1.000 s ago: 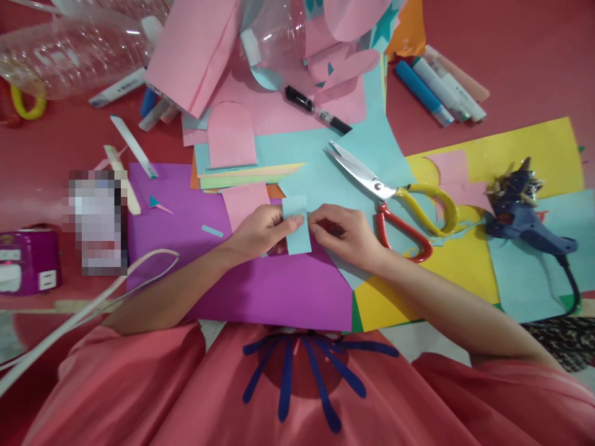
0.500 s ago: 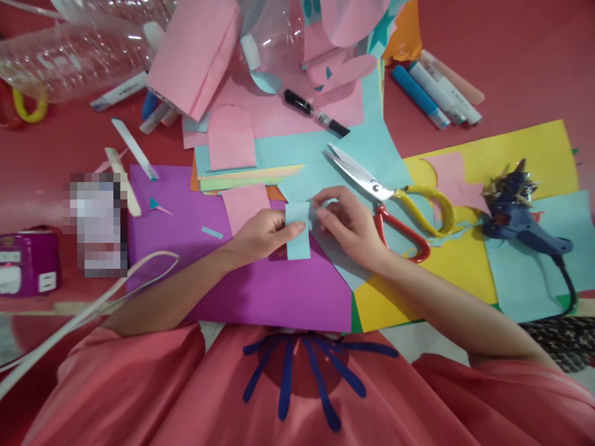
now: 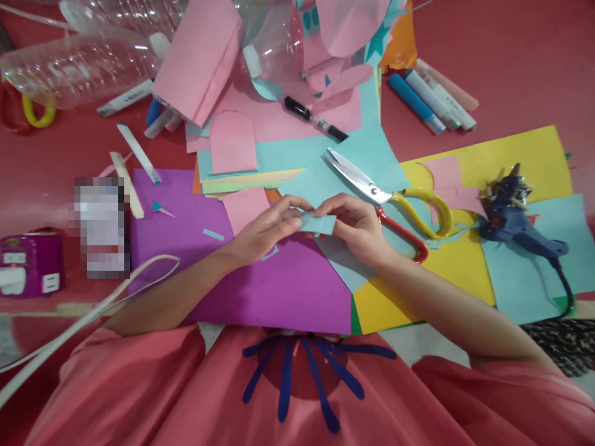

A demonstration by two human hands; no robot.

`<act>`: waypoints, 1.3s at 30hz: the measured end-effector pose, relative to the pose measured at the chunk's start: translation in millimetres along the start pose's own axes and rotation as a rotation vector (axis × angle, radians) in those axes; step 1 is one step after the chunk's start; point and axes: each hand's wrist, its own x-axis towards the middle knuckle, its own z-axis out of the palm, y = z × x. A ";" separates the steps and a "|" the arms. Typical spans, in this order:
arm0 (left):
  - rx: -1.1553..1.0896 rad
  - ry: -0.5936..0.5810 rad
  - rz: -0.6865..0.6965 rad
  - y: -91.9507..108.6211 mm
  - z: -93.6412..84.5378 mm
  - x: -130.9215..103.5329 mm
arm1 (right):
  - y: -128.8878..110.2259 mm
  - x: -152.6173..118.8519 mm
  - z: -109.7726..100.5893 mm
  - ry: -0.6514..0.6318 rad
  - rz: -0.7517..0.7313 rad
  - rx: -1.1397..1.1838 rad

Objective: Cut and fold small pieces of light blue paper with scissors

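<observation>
The right hand (image 3: 361, 228) now grips the blue paper (image 3: 320, 223) too

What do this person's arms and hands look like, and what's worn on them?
The left hand and right hand are ungloved, with no ring or watch visible. Loose coral-red sleeves leave the forearms uncovered.

Red tabletop (image 3: 515, 68), softly lit; beige strip (image 3: 74, 307) along near edge; pale floor (image 3: 421, 342) below.
</observation>
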 end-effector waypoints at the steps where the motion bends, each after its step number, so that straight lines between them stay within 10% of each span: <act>1: 0.018 0.023 -0.012 1.3 0.0 0.4 | 1.1 0.2 -0.3 0.019 -0.008 -0.016; 9: 0.096 0.309 -0.004 5.9 2.7 2.0 | 3.2 0.2 1.6 0.046 0.120 0.174; 17: -0.188 0.049 -0.146 6.2 10.6 0.2 | -2.8 -1.4 3.3 0.111 0.085 -0.130; 23: -0.369 -0.081 -0.310 0.9 16.6 4.7 | -4.1 -2.7 9.6 -0.129 0.117 -0.061; 33: -0.398 0.114 -0.205 10.1 21.2 4.2 | -48.3 -45.7 -39.4 0.049 -0.271 -1.209; 39: -0.509 0.172 -0.246 8.8 27.7 7.2 | -45.9 -74.5 -76.5 0.005 -0.061 -1.625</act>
